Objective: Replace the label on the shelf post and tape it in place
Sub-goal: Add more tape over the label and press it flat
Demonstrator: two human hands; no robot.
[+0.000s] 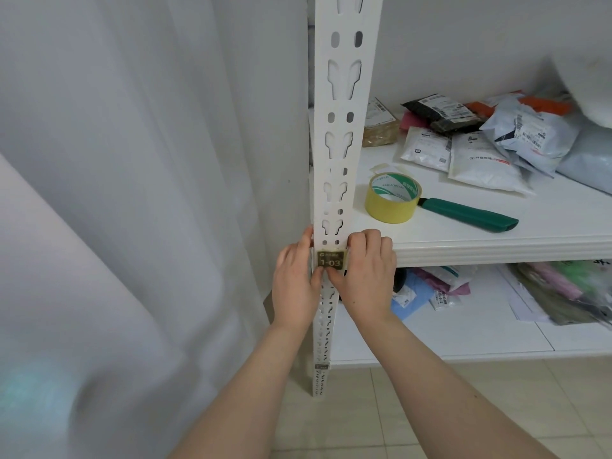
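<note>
Left hand (294, 279) and right hand (364, 273) hook fingers round the shelf post (346, 53), thumbs pinning the label (329, 260) between them at its lower edge. Risk — freeing either hand for the tape roll (392, 198), above-right, may let the label skew or slip.

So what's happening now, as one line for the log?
step: fixing label | left hand: holds label against shelf post | right hand: holds label too | tape roll: on shelf, untouched
</note>
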